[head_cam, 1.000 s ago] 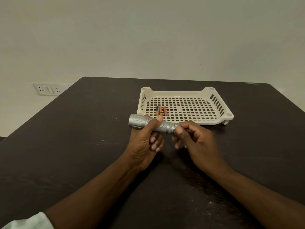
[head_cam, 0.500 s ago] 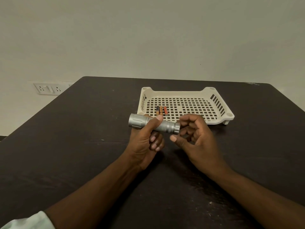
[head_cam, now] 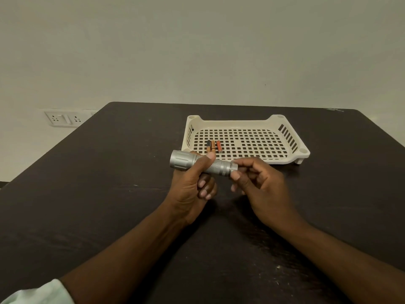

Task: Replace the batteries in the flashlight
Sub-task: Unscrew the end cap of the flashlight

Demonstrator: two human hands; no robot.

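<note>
A silver flashlight (head_cam: 219, 167) lies level above the dark table (head_cam: 98, 194), its wide head pointing left. My left hand (head_cam: 192, 185) wraps the barrel from below, thumb over the top. My right hand (head_cam: 260, 185) pinches the tail cap (head_cam: 234, 166) at the right end between thumb and fingers. Three small batteries (head_cam: 213, 146), black, gold and orange, lie side by side in the near left part of a cream slotted tray (head_cam: 291, 139) just beyond the flashlight.
The tray stands at the table's middle back, its near edge right behind my hands. A wall socket panel (head_cam: 63, 119) sits on the wall to the left, past the table's edge. A pale sleeve (head_cam: 37, 294) shows at the bottom left.
My right hand let go of the tail cap half a second ago, fingers spread, and has now closed on it again. The left hand and the flashlight have stayed in place.
</note>
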